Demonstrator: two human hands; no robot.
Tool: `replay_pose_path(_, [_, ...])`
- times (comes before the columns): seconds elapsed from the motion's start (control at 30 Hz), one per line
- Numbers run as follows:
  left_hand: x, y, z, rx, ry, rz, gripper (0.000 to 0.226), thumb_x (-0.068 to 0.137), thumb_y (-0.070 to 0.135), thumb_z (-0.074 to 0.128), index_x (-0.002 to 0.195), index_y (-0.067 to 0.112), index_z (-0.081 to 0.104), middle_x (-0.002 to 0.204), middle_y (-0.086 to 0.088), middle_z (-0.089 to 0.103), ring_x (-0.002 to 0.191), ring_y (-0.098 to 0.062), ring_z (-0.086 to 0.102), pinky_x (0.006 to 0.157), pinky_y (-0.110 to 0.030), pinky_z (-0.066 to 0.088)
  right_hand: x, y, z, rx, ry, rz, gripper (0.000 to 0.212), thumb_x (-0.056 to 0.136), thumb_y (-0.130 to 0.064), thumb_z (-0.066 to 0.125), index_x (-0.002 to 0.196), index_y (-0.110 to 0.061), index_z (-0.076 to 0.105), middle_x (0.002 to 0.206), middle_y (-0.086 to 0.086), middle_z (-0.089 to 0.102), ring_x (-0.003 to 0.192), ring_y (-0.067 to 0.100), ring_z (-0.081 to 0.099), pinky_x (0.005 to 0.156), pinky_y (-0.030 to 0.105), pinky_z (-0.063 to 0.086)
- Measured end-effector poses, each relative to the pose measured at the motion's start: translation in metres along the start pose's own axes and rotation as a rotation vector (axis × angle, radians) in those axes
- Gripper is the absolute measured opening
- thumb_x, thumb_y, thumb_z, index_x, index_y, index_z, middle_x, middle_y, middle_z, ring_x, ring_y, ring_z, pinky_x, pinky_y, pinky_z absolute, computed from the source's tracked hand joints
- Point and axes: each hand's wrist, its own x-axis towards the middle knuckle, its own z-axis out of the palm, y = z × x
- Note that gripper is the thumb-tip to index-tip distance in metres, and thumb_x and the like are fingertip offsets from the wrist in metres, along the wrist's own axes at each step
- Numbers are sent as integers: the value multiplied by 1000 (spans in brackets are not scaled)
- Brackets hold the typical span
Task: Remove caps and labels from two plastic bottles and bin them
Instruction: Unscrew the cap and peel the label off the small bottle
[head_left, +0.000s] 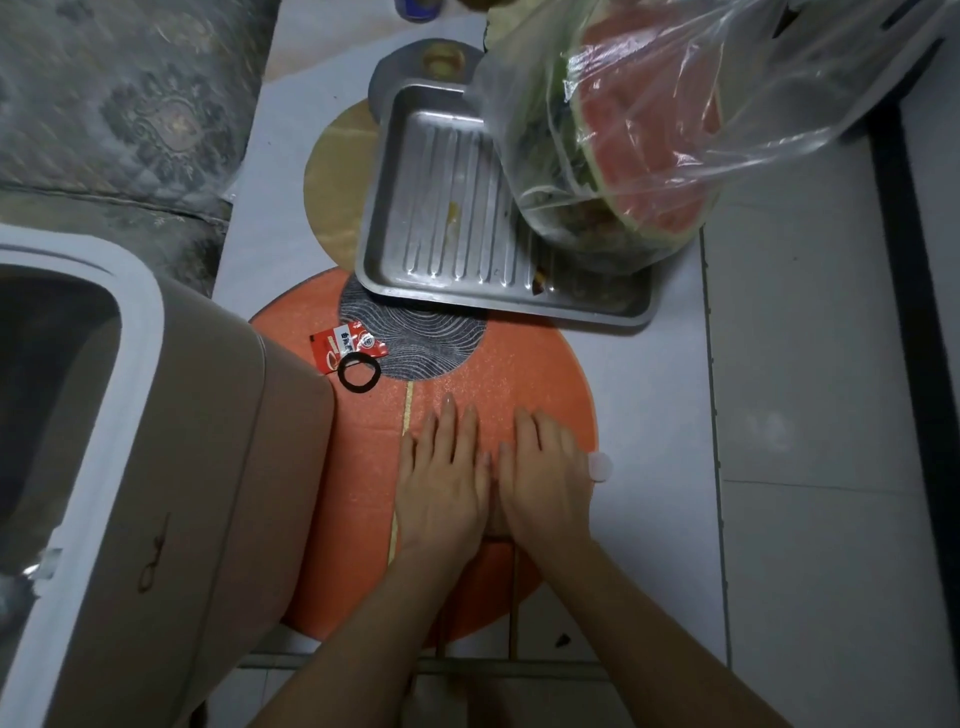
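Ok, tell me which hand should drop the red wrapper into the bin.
Probably the left hand: it lies nearer the red wrapper and the open bin; the right hand would cross over.

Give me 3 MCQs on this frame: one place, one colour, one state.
1. Where does the hair tie lie?
A. in the tray
B. on the orange mat, beside the red packet
C. inside the bin

2. What colour is the flesh of the melon in the bag?
A. yellow
B. green
C. red

3. How are the hands?
A. both flat on the mat, holding nothing
B. left grips a bottle
C. right pinches a cap

Key:
1 B: the black ring sits on the orange mat, overlapping the red packet, clear of the tray and the bin.
2 C: the melon shows red through the clear bag.
3 A: left hand and right hand lie side by side, fingers straight, palms down on the mat.
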Motion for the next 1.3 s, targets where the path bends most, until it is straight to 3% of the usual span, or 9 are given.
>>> replay_pose_path(0.2, [5,1,-3,115,36,-5,57,94,32,20,146,12,31,156,-10,27,143,-27,28,117,-49,18,5,-2,12,-67,39,38,47,94,-31,37,134,-9,45,137,15,53,127,32,48,103,44,39])
replay_pose_path(0.4, [4,-2,1,233,-11,35,56,91,30,26,141,7,40,150,-12,41,137,-26,41,110,-51,32,-1,-3,12,-121,-13,71,54,90,-41,30,132,-13,49,136,18,54,123,33,53,98,48,44])
replay_pose_path(0.53, [13,-5,3,303,-51,79,57,91,31,25,142,8,39,151,-11,39,138,-26,40,112,-52,27,6,-6,11,-177,-136,106,64,86,-50,24,140,-17,39,144,19,44,130,35,45,102,57,38])
replay_pose_path(0.6, [17,-5,3,326,-73,94,58,92,33,24,143,9,37,152,-10,37,139,-25,39,116,-49,20,10,-8,8,-214,-176,118,65,83,-50,29,136,-16,44,138,21,50,123,37,51,96,59,42])
replay_pose_path(0.77, [26,-5,4,344,-123,82,58,94,35,22,147,10,30,155,-8,31,142,-24,32,117,-47,10,19,-11,7,-276,-189,114,61,78,-46,62,128,-13,55,122,26,61,106,43,62,86,62,48])
replay_pose_path(0.9, [27,-7,4,332,-158,86,58,94,34,20,147,10,30,156,-9,29,142,-25,31,116,-50,12,21,-13,7,-270,-239,151,61,81,-45,35,131,-15,53,126,26,59,110,41,61,87,58,50])
replay_pose_path(1.1, [29,-6,1,315,-197,94,57,93,33,23,143,10,37,153,-9,34,141,-26,32,115,-57,22,21,-10,19,-226,-213,179,62,81,-44,35,136,-17,44,134,25,53,117,41,56,91,58,47])
replay_pose_path(1.3, [29,-7,3,289,-215,103,56,92,32,25,142,9,39,152,-10,36,139,-28,36,108,-53,19,20,-11,24,-234,-178,208,62,80,-45,35,136,-19,39,133,24,54,117,40,57,90,56,48])
